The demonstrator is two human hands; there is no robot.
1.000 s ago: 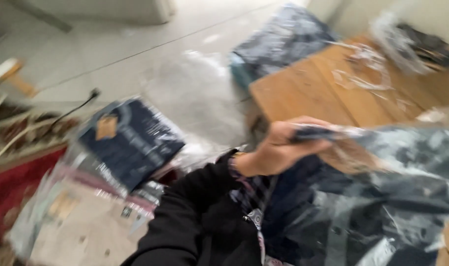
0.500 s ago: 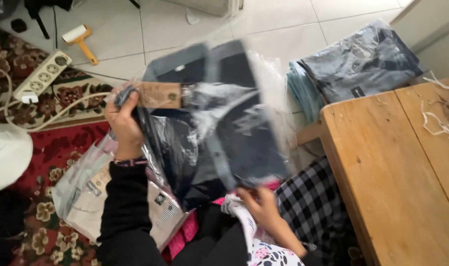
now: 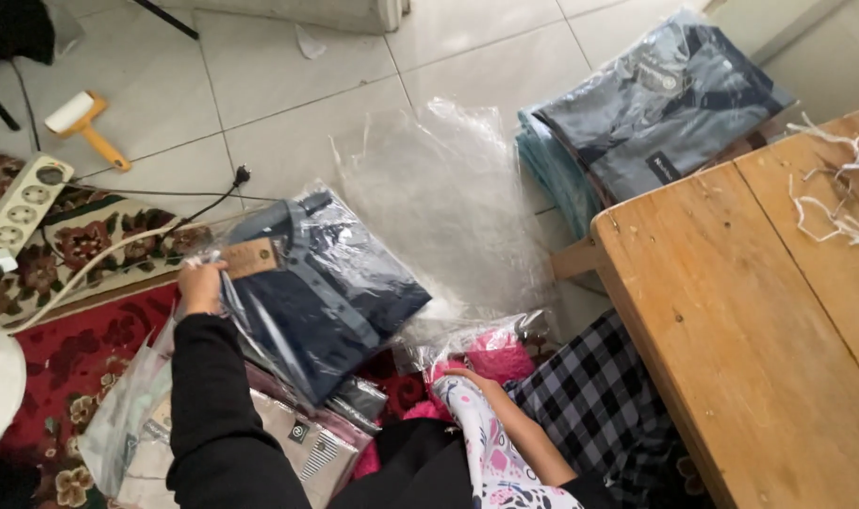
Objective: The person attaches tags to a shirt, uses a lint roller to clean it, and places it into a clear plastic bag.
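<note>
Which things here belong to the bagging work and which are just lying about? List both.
In hand: left hand holding bagged navy shirt; right hand at pink bag; beige packets underneath.

Lying about: lint roller, power strip, wooden table, grey shirt stack.

Around the work area
Yellow lint roller (image 3: 88,125) on tiles, white power strip (image 3: 16,209) on carpet, wooden table (image 3: 731,320) at right.

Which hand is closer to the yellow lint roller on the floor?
Left. The left hand grips the bagged dark shirt below and right of the lint roller. The right hand sits much farther away, by the pink cloth.
</note>
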